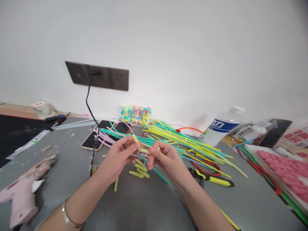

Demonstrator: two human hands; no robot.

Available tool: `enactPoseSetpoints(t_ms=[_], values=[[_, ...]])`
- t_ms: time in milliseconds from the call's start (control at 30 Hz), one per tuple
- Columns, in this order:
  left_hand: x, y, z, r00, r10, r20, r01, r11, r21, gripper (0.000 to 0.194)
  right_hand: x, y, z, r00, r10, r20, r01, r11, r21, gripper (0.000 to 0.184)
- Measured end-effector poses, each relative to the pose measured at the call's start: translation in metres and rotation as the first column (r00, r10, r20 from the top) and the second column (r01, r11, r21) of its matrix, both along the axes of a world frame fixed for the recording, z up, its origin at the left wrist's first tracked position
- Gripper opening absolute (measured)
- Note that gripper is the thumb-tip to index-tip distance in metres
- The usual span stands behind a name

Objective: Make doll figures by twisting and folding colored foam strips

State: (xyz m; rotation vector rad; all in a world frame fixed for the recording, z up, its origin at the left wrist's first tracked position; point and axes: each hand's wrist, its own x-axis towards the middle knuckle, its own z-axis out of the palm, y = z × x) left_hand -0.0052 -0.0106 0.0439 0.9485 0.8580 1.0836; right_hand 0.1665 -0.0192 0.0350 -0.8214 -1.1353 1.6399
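Observation:
Between my two hands, above the middle of the grey mat, a pale yellow pipe cleaner [144, 150] is stretched. My left hand [125, 150] pinches one end, where a short length sticks up past the fingers. The other end is pinched by my right hand [162, 154], and a small tip shows above its fingers. Just below the hands lie several short, bent yellow-green pipe cleaner pieces [141, 168]. Long yellow pipe cleaners [173, 134] and teal pipe cleaners [134, 137] spread behind and to the right. Fingers partly hide where the held piece is gripped.
A pink glue gun [26, 189] lies at left. Two phones [91, 139] lie behind my left hand. Three small fuzzy figures [136, 115] stand by the wall. At right are yellow-black pliers [214, 179], red-handled scissors [207, 168] and a bottle [220, 126]. A black cable [89, 102] hangs from the socket.

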Motion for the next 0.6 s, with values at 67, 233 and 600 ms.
enactPoseSetpoints(t_ms=[67, 233, 600], values=[[0.0, 0.0, 0.0, 1.0, 0.021, -0.007, -0.021, 1.0, -0.003, 0.029, 0.0, 0.0, 0.0, 1.0, -0.005, 0.006, 0.005, 1.0, 0.002, 0.034], [-0.002, -0.001, -0.005, 0.995, -0.018, -0.099, 0.023, 0.998, 0.05, 0.026, 0.0, 0.002, 0.001, 0.994, -0.092, -0.058, 0.091, 0.996, -0.024, 0.032], [-0.003, 0.002, -0.01, 0.986, -0.01, -0.167, 0.029, 0.994, 0.107, 0.021, -0.001, -0.001, 0.002, 0.997, -0.021, -0.069, 0.019, 0.999, -0.028, 0.026]])
